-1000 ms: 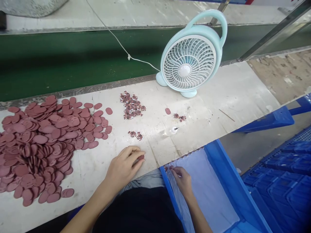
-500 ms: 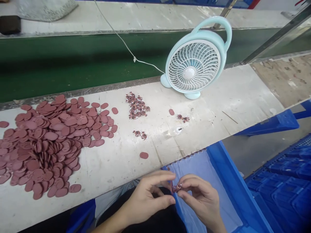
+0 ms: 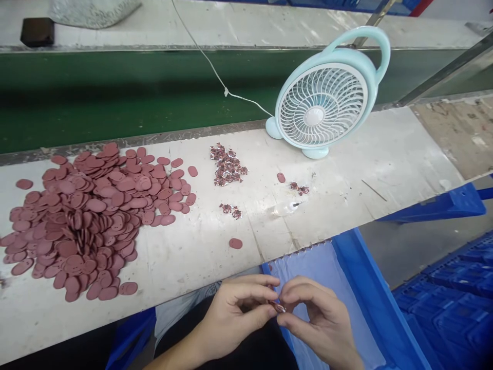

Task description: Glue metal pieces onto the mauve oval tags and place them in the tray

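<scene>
From my remote view, leftmost, a pile of pink ovals (image 3: pixel 100 216) lies on the counter (image 3: pixel 173 262). My left grip (image 3: pixel 239 308) pinches a small reddish piece (image 3: pixel 276 307), its long axis slanting down rightward, toward my right grip (image 3: pixel 319 318), whose fingertips are parted; contact there I can't tell. Rightmost, a pale liner (image 3: pixel 335 277) lies in the blue crate (image 3: pixel 370 272).

Fan (image 3: pixel 322 105) glossy smooth plastic, oval pieces (image 3: pixel 96 205) matt and smooth, tabletop (image 3: pixel 185 262) scuffed with a slight sheen, blue crate (image 3: pixel 379 295) smooth plastic, trousers (image 3: pixel 185 308) cloth.
</scene>
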A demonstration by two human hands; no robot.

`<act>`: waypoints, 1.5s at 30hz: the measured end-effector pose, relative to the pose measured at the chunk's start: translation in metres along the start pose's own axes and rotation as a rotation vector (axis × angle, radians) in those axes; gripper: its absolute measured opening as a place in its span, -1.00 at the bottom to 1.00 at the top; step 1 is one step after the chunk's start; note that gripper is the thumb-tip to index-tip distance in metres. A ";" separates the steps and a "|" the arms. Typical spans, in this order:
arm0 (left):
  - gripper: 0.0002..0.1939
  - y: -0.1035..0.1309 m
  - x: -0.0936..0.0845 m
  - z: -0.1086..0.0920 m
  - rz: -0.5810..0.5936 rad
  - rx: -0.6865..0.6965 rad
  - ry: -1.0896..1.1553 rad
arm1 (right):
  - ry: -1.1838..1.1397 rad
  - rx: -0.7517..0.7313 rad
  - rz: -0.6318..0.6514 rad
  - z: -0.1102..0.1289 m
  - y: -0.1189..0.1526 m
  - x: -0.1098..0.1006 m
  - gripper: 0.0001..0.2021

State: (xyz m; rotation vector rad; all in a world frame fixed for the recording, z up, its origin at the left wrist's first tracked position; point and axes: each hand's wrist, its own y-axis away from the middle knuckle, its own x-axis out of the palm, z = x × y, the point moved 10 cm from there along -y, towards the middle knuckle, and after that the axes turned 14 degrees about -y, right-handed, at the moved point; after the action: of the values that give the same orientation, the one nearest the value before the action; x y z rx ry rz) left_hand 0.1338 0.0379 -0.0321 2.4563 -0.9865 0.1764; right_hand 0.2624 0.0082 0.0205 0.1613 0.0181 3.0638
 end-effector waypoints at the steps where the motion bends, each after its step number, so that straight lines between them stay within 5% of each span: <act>1: -0.84 0.000 -0.001 -0.003 0.006 0.010 -0.043 | -0.021 0.025 0.014 -0.001 -0.001 0.001 -0.74; 15: -0.97 -0.005 0.008 -0.009 0.052 -0.056 0.290 | -0.090 -0.139 -0.107 0.000 -0.007 0.003 -0.82; 25: -0.91 -0.004 0.007 0.004 -0.004 -0.180 0.393 | 0.105 -0.454 -0.258 0.020 0.011 0.005 -0.74; 33: -0.95 -0.001 -0.001 0.009 -0.055 -0.227 0.434 | -0.160 -0.152 -0.338 0.002 0.004 -0.012 -0.73; 39: -0.97 -0.002 -0.005 0.006 -0.049 -0.181 0.368 | -0.070 -0.144 -0.212 0.014 -0.005 -0.004 -0.91; 45: -0.94 -0.006 -0.011 -0.010 -0.025 -0.019 0.278 | 0.176 -0.025 0.030 0.006 -0.016 0.026 -0.59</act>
State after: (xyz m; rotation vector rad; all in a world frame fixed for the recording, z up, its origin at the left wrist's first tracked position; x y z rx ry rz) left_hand 0.1305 0.0531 -0.0285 2.3450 -0.8319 0.4834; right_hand 0.2385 0.0266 0.0293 -0.1105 -0.0131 3.0965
